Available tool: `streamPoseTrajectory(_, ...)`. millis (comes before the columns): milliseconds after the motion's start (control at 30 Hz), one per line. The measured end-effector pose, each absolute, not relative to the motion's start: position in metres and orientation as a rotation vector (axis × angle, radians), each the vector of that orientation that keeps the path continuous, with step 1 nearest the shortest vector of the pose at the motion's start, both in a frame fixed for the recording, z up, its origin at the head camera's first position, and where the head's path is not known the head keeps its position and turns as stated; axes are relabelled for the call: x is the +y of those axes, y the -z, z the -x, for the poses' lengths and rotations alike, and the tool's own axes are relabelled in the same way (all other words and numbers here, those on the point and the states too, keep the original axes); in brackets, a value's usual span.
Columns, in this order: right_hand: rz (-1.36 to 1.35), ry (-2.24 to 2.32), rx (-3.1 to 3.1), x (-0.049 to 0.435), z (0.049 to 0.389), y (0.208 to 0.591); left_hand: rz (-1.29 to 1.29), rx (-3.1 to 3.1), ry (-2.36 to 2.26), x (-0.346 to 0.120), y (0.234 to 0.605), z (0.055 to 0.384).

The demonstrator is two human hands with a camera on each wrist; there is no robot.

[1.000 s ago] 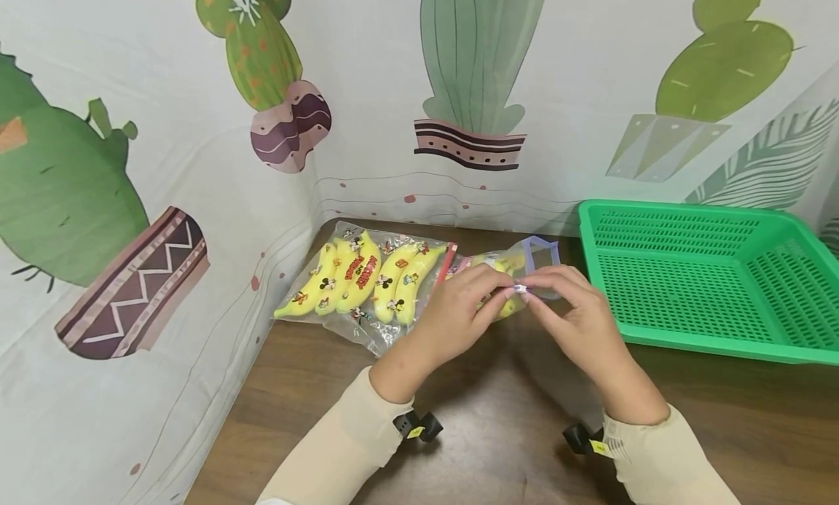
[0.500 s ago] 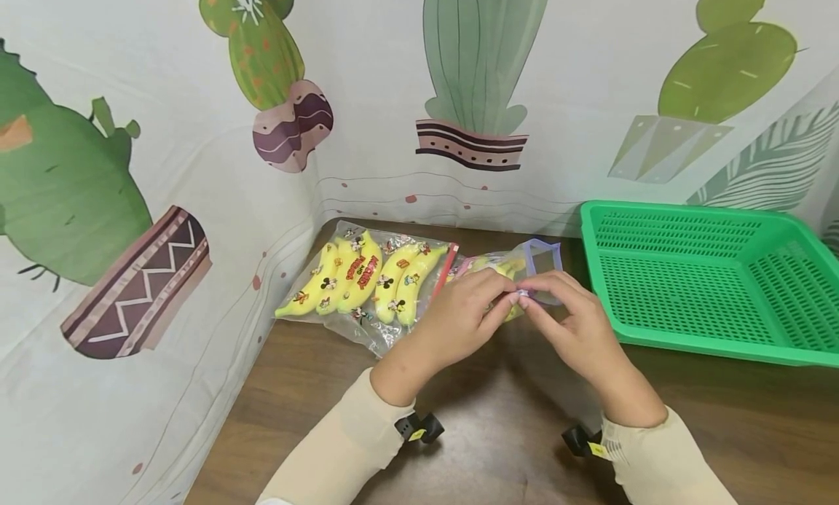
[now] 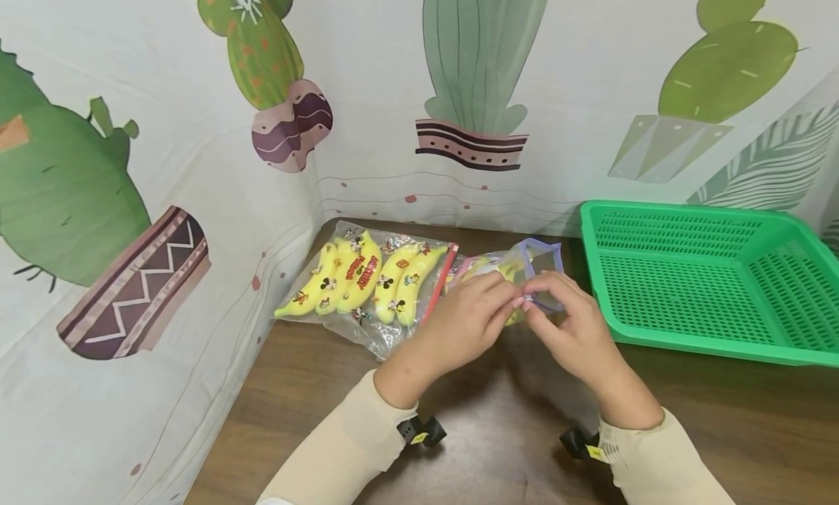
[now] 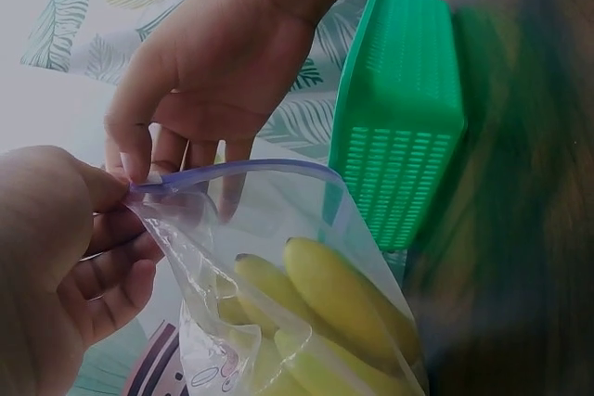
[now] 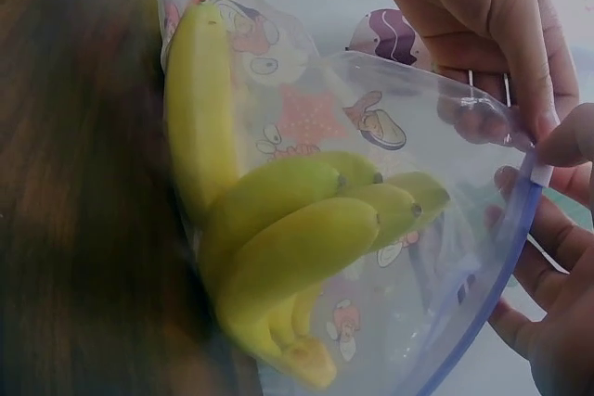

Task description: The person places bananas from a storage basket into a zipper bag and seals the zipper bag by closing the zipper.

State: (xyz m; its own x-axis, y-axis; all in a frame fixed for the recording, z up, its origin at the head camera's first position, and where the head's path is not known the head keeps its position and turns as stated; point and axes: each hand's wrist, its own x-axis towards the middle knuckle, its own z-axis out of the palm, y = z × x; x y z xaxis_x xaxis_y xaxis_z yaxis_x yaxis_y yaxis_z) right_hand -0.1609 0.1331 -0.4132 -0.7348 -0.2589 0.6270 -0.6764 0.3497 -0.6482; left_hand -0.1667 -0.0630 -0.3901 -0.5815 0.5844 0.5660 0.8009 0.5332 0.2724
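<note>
A clear zip bag (image 5: 306, 122) with a purple closure strip (image 4: 269, 166) and printed cartoon figures holds several bananas (image 5: 297, 238). My left hand (image 3: 468, 312) pinches the mouth of this bag near one end of the strip. Right beside it, thumb and forefinger of my right hand (image 3: 570, 323) pinch at a small white slider (image 5: 541, 174) on the strip. The fingertips of both hands meet there. Beyond the fingers, the bag's mouth gapes in a loop. In the head view, my hands hide much of the bag.
Left of the hands lies another printed zip bag (image 3: 367, 332) with a red strip (image 3: 446, 279), several bananas inside. A green plastic basket (image 3: 714, 350) stands at the right. A cactus-print cloth (image 3: 373, 148) hangs behind the brown wooden table (image 3: 485, 432).
Both hands' fingertips have shifted slightly to the right and nearer along the purple strip. Their pinch on the bag's mouth stays. The other bag and the basket have not moved.
</note>
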Motion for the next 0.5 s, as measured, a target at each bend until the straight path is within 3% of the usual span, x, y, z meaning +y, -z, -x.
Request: streamPoseTrajectory(500,-0.744,-1.346,-2.172,0.1303,0.1612,0.4167,1.135,-2.353,0.74,-0.0616,0.3918,0.1678)
